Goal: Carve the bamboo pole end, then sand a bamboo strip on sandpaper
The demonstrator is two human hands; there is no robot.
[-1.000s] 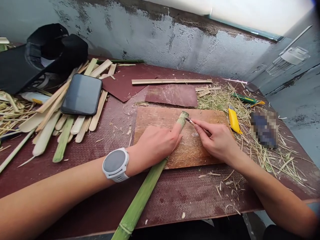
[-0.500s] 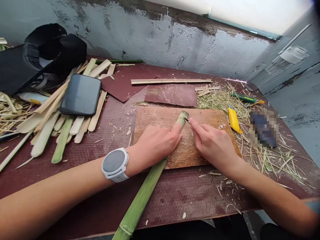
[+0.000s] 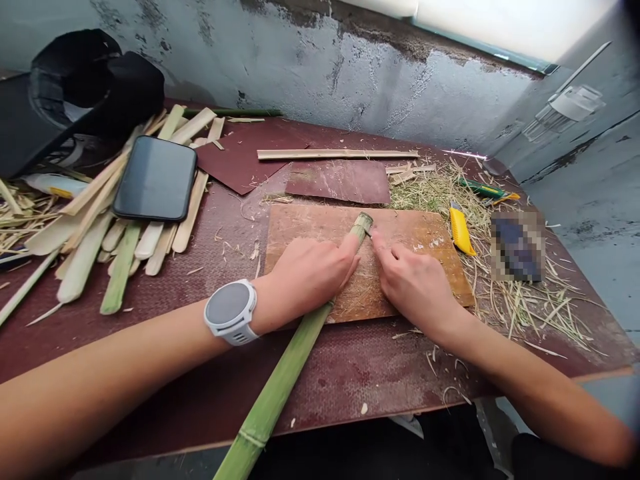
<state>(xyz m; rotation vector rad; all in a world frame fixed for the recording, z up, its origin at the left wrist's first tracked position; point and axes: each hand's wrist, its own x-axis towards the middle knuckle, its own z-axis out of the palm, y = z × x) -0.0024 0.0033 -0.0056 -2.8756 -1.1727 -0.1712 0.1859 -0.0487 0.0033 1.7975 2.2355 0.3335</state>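
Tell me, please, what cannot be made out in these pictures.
All in the head view:
- Tool: handle hidden by the right hand.
- Bamboo: partly hidden by the left hand; near end cut off by the bottom edge.
- Dark object: blurred by pixelation.

so the bamboo [image 3: 280, 380] is green with a paler ring near its near end, and the table [image 3: 220, 267] is dark maroon. cutter on the right [image 3: 461, 230] is bright yellow, watch [image 3: 231, 312] white with a grey face.
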